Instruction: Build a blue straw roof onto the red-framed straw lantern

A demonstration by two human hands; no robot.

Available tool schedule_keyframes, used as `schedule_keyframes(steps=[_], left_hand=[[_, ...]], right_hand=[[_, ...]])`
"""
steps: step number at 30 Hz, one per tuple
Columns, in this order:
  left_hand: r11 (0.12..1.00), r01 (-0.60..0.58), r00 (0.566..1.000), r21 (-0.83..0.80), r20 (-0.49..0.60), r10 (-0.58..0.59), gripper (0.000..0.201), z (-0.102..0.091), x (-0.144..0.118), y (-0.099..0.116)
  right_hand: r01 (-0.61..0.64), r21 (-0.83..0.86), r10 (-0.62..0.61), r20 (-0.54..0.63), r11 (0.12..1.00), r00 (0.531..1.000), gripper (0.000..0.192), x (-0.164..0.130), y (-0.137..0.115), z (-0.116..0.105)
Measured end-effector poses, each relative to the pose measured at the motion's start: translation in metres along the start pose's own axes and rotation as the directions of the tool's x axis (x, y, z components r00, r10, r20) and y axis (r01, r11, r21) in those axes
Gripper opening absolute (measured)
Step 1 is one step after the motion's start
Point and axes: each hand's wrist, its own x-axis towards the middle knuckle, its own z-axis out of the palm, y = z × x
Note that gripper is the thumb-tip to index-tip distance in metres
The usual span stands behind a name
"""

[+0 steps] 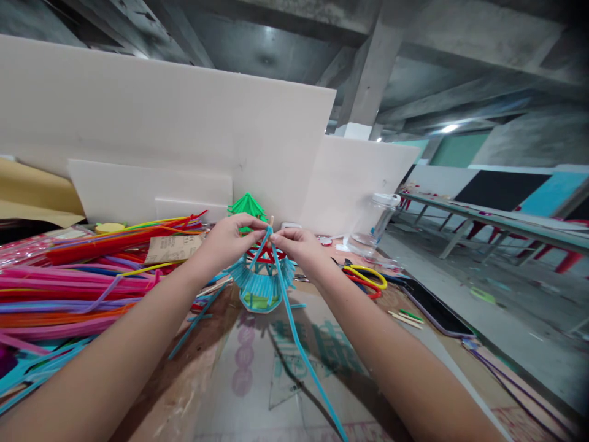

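Observation:
My left hand [242, 236] and my right hand [297, 242] meet in the middle of the view, fingertips pinched close together. Between them is a long light-blue pipe cleaner [294, 325], bent at the fingertips, its tail running down toward me over the table. A pale thin stick [272, 221] pokes up at the same spot. Just behind and below the hands stands a small pavilion-like model [262, 285] with a skirt of blue strips and red parts. A green pointed roof [247, 205] shows behind my left hand, partly hidden by it.
Bundles of coloured pipe cleaners [73, 288] cover the left side. At the right lie scissors with yellow and red handles [368, 279], a phone [437, 307] and short sticks [405, 319]. A clear lidded cup [372, 227] stands behind. White boards [161, 123] wall off the back.

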Motion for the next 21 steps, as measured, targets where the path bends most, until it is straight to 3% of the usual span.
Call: schedule_keyframes(steps=[7, 11, 15, 18, 21], left_hand=[[1.0, -0.01, 0.999, -0.007, -0.039, 0.01, 0.024, 0.0, 0.0, -0.005], [0.999, -0.002, 0.999, -0.038, -0.054, -0.001, 0.024, 0.001, 0.0, -0.009], [0.999, 0.009, 0.998, -0.04, -0.059, -0.012, 0.025, 0.004, 0.0, -0.008], [0.999, 0.024, 0.999, -0.041, -0.042, -0.026, 0.029, 0.002, 0.0, -0.005], [0.998, 0.051, 0.997, -0.041, 0.064, -0.048, 0.036, -0.008, -0.001, -0.004]], right_hand=[[0.057, -0.346, -0.055, 0.014, 0.936, 0.998, 0.039, -0.004, -0.011, -0.01], [0.04, -0.466, 0.034, 0.148, 0.884, 0.988, 0.044, -0.009, -0.018, -0.025], [0.047, -0.48, 0.079, 0.24, 0.876, 0.967, 0.042, -0.015, -0.028, -0.036], [0.051, -0.491, 0.063, 0.213, 0.87, 0.975, 0.035, -0.02, -0.037, -0.04], [0.074, -0.497, 0.0, 0.149, 0.865, 0.989, 0.034, -0.025, -0.05, -0.04]])
